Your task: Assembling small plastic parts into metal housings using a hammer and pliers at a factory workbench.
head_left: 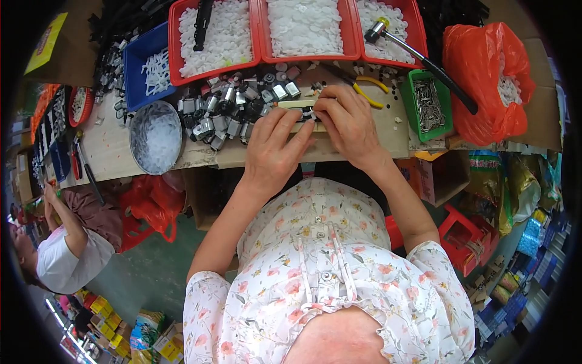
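Observation:
Near the table's front edge, my left hand and my right hand meet with fingertips pinched. Between them is a small white and dark part, mostly covered by the fingers, so its exact kind cannot be told. Both hands grip it. Just beyond the fingertips lies a pale cream bar. Left of my hands spreads a loose pile of small silver and black motors. Pliers with yellow handles rest beyond my right hand.
Red trays of white plastic pieces line the back. A hammer leans over the right one. A blue tray and a metal bowl stand left; a green bin of metal pins and a red bag right. Another person sits left.

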Demonstrator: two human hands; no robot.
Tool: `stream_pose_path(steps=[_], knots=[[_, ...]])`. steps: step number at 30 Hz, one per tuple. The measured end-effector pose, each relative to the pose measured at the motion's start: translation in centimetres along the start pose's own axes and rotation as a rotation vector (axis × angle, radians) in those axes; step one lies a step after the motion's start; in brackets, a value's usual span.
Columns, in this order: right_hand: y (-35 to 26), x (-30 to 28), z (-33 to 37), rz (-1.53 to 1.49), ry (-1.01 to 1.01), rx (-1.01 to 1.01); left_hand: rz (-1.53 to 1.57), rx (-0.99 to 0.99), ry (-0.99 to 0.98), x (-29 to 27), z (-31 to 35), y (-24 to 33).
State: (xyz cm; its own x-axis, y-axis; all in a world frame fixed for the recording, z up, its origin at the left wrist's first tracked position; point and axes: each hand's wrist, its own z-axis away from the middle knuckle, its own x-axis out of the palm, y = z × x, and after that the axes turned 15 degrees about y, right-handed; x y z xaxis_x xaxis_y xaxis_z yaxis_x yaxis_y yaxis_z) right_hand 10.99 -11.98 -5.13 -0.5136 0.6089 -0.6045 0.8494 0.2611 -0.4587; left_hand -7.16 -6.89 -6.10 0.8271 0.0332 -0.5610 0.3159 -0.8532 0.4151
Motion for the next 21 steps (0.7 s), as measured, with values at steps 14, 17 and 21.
stream_pose_path(steps=[14,17,21], knots=[[0.0,0.0,-0.1,0.026,0.003,-0.059,0.005,0.006,-0.01,0.3,-0.1,0.0],[0.3,-0.1,-0.3,-0.056,-0.007,0.009,0.019,0.015,-0.014,0.5,-0.7,0.0],[0.4,-1.4,-0.9,-0.1,0.003,0.08,-0.04,0.048,-0.033,0.5,-1.5,0.1]])
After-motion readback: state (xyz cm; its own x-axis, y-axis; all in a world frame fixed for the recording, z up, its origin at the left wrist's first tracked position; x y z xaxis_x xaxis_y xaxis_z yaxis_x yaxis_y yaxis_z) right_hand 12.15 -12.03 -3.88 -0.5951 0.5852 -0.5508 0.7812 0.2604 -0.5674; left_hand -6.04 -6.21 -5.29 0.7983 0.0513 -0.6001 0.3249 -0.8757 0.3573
